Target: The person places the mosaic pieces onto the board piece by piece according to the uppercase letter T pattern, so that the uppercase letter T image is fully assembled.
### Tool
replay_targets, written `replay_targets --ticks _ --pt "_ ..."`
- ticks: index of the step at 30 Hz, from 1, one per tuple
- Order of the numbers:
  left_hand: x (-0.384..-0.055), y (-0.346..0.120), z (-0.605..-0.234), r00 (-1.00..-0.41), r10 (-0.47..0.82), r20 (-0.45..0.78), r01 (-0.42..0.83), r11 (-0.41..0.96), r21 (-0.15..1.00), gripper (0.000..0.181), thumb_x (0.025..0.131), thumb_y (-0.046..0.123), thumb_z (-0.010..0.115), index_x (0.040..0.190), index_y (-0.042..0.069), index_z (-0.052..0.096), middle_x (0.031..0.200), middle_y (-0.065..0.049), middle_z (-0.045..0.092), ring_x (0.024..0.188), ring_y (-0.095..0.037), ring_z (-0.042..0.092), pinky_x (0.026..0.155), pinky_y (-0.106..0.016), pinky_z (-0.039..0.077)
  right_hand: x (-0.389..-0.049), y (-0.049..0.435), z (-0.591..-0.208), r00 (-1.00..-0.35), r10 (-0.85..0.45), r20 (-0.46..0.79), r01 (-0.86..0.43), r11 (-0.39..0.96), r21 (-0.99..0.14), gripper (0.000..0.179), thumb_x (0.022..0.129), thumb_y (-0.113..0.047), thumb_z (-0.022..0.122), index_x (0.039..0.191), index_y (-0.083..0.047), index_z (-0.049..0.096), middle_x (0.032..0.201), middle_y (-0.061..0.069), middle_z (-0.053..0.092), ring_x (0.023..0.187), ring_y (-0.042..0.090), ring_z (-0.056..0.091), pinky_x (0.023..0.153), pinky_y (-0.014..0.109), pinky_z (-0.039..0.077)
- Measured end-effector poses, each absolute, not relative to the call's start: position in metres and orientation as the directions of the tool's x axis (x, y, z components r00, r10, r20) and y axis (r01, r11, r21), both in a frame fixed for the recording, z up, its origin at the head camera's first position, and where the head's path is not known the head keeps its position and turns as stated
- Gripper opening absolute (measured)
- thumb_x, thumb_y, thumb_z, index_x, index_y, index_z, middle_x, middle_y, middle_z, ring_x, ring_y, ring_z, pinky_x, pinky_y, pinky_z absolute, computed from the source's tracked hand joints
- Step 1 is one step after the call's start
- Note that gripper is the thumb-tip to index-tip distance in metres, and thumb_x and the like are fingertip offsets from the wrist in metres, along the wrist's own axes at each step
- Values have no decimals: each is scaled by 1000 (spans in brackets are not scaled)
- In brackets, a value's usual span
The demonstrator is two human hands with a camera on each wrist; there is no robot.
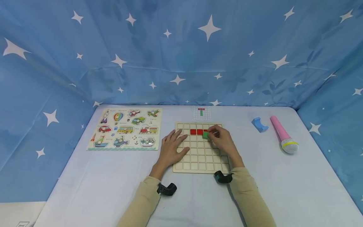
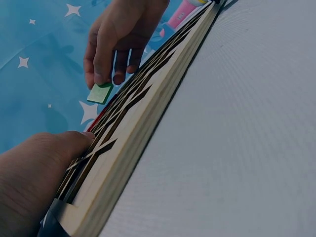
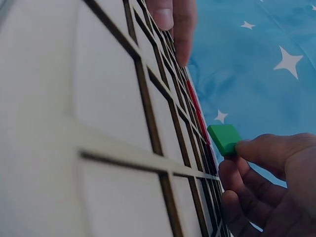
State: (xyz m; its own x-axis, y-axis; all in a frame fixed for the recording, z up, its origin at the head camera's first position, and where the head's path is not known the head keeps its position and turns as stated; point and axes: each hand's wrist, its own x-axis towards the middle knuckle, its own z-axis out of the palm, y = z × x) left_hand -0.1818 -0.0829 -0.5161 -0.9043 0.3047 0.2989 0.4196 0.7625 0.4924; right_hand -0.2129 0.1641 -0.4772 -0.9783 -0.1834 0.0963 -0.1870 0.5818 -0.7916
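Note:
My right hand (image 1: 222, 139) pinches a green square tile (image 3: 224, 138) between thumb and fingers, just over the wooden grid board (image 1: 202, 169). Three red tiles (image 1: 196, 131) lie side by side in a row near the board's far edge, and the green tile partly covers the rightmost one in the head view. In the left wrist view the green tile (image 2: 100, 93) is held tilted above the board's surface. My left hand (image 1: 171, 150) rests with spread fingers on the left side of the board.
A small pattern card (image 1: 201, 113) with a red and green T lies behind the board. To the left is a vehicle picture puzzle (image 1: 124, 129). A blue curved block (image 1: 259, 125) and a pink toy microphone (image 1: 283, 134) lie at the right. A starry blue curtain (image 1: 181, 50) surrounds the table.

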Motion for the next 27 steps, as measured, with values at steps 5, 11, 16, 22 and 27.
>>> replay_targets --ticks 5,11,16,22,27 --pt "-183 -83 -516 -903 307 300 422 765 487 53 87 46 59 134 23 54 151 -5 38 141 -31 29 105 -54 27 -212 161 -477 -978 -186 94 -187 587 -787 15 92 -15 60 106 -10 63 99 10 66 86 24 64 76 36 51" --pt "-182 -83 -516 -906 305 292 415 771 483 53 87 46 60 135 23 54 151 -5 38 141 -31 29 106 -54 27 -211 157 -477 -978 -186 91 -188 610 -770 14 91 -15 61 104 -10 63 96 9 66 84 23 64 74 34 51" --pt "-182 -83 -515 -908 300 292 411 766 494 53 87 45 60 135 23 54 151 -6 38 141 -31 29 106 -54 27 -211 153 -478 -979 -190 68 -175 630 -756 13 92 -18 61 103 -12 63 95 7 66 83 21 64 74 35 50" --pt "-182 -82 -515 -901 298 314 423 761 492 53 86 44 61 133 22 55 149 -7 40 140 -32 31 104 -54 28 -211 150 -479 -979 -194 66 -179 654 -735 13 92 -20 61 102 -13 63 93 6 66 82 20 64 74 36 50" --pt "-182 -82 -514 -898 298 323 428 757 493 52 86 43 62 133 20 56 149 -7 41 140 -33 31 104 -55 28 -210 147 -478 -976 -206 71 -194 674 -713 14 92 -19 61 102 -11 65 91 5 66 81 18 64 74 35 49"
